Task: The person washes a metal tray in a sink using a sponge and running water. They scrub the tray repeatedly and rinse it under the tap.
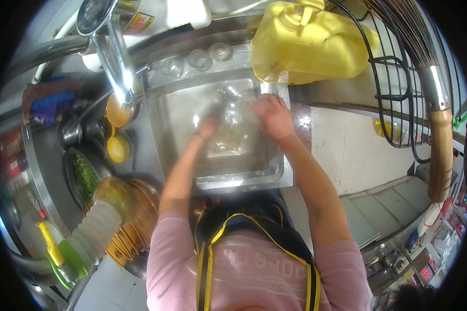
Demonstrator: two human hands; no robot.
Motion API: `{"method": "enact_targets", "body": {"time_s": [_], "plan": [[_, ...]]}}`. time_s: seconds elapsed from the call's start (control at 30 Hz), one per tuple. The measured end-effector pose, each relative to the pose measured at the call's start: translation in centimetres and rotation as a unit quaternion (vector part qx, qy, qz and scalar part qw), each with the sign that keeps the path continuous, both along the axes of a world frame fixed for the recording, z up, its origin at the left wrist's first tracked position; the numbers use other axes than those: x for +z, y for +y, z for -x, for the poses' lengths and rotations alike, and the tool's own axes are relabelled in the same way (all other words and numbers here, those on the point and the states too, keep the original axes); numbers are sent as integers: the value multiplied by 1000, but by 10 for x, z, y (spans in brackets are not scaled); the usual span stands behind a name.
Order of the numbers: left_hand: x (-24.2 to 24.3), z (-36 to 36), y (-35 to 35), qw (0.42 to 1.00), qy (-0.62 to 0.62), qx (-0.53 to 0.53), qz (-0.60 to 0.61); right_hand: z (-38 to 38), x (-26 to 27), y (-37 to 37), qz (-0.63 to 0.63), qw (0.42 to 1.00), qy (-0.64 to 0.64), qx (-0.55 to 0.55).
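A stainless-steel sink [239, 182] full of cloudy water lies before me. My left hand [208, 126] reaches into the water near the middle and is blurred, its fingers partly under the surface. By the sink's right wall, my right hand [273, 116] is bent with its fingers pointing into the basin. Something clear seems to be at those fingertips, too blurred to name, and whether it is gripped cannot be told. Three small clear glass cups stand in a row on the back ledge: a left one [172, 67], a middle one [199, 60] and a right one [220, 51].
A chrome faucet [118, 74] hangs over the back left. Yellow plastic jug [311, 50] rests behind the right corner, beside a black wire rack [393, 81] and a wooden-handled brush [439, 151]. To the left are yellow cups [118, 148], leafy greens [85, 177] and stacked orange bowls [130, 237].
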State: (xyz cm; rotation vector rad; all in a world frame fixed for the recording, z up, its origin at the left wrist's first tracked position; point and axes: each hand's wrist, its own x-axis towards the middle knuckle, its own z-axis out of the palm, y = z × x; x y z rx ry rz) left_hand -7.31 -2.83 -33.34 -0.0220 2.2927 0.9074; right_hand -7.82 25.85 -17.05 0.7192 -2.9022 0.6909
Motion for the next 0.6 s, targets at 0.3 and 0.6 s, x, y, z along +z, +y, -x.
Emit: {"method": "enact_targets", "body": {"time_s": [0.3,0.6], "plan": [[2,-2,-12,985,160,-22,65,1,-3,-2,-4,1000,11,-12],[-18,-14,21,973,166,5,159,-1,-7,-1,22,1000,13,-10]]}}
